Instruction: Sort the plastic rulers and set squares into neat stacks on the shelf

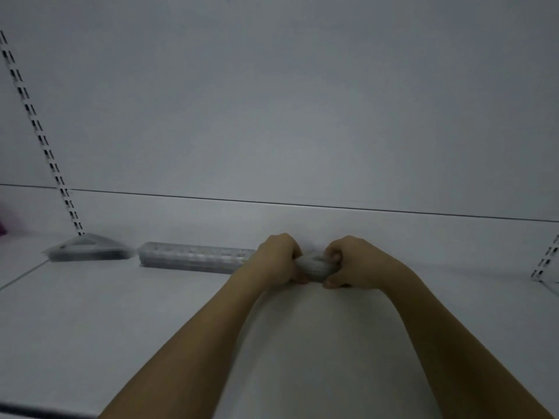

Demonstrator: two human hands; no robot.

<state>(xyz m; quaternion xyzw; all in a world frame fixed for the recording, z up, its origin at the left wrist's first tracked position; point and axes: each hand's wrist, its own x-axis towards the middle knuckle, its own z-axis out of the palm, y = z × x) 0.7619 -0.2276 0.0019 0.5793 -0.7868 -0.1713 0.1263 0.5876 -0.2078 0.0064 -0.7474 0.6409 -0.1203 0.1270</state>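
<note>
Both hands meet at the back of the white shelf (151, 328). My left hand (276, 260) and my right hand (351, 263) each grip one end of a short stack of clear plastic rulers (314, 267), held just above the shelf surface; most of it is hidden by my fingers. To the left lies a long stack of clear rulers (193, 257), its right end touching my left hand. Further left, against the back wall, sits a stack of clear set squares (87, 247).
A slotted upright rail (39, 131) runs up the back wall at the left, and another rail (547, 258) stands at the right edge. Something purple (2, 225) shows at the far left edge. The shelf's dark front edge (36, 411) is at the bottom left.
</note>
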